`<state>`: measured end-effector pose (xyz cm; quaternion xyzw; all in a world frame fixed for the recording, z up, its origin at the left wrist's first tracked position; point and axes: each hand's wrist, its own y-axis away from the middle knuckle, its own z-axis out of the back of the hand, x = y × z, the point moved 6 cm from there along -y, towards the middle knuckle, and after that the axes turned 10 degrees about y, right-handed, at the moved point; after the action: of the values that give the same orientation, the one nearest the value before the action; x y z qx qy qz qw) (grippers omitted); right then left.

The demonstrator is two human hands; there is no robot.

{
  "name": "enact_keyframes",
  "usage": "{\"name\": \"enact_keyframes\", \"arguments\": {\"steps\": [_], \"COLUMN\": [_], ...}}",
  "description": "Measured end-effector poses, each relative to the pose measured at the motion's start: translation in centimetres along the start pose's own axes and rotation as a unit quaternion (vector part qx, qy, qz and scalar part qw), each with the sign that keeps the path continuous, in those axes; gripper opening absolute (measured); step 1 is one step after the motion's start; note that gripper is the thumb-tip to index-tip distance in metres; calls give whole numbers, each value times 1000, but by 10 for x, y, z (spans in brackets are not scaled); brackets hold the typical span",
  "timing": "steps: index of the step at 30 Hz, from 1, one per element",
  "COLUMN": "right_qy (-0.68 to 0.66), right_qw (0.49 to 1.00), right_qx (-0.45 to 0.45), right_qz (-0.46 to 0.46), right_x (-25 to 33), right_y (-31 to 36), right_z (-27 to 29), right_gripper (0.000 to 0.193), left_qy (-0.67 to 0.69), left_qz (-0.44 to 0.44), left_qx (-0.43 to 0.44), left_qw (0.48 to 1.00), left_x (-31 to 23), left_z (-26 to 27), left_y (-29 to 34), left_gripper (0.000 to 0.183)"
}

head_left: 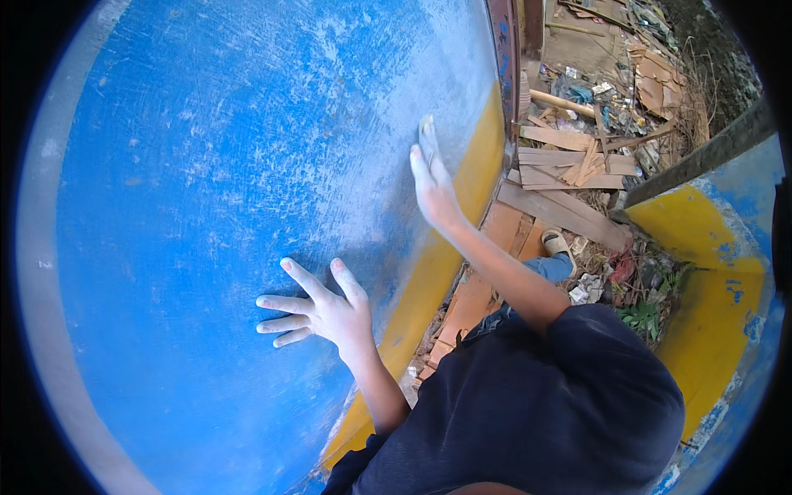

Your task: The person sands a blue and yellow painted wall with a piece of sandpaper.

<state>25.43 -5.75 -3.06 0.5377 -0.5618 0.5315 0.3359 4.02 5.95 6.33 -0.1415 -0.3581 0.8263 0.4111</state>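
My left hand (330,312) is spread against a large blue painted surface (181,206), its fingers apart and pale with dust. Farther up and to the right, my right hand (435,186) reaches to the same surface beside its yellow band (466,169). Its fingers are stretched out and seen edge-on, whitened with dust too. I see nothing held in either hand, though the right palm is hidden. Whitish scuffs and streaks cover the blue around and above both hands.
Wooden planks (569,169) and scattered rubbish lie on the ground at the upper right. My sandalled foot (558,244) stands beside brown boards. A blue and yellow structure (705,330) curves along the right, with a grey beam (701,161) above it.
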Motion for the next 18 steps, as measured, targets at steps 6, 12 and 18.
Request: {"name": "enact_keyframes", "arguments": {"steps": [6, 12, 18], "right_qy": [62, 71, 74], "right_qw": [996, 995, 990], "right_qx": [61, 22, 123], "right_qz": [-3, -62, -14], "right_x": [-9, -10, 5], "right_y": [36, -33, 56], "right_z": [-13, 29, -13], "right_gripper": [67, 68, 69], "left_qy": [13, 15, 20], "left_qz": [19, 12, 31], "left_qx": [15, 9, 15], "left_qw": [1000, 1000, 999], "left_x": [8, 0, 4], "left_z": [-1, 4, -1], "left_y": [3, -4, 1], "left_gripper": [78, 78, 77]}}
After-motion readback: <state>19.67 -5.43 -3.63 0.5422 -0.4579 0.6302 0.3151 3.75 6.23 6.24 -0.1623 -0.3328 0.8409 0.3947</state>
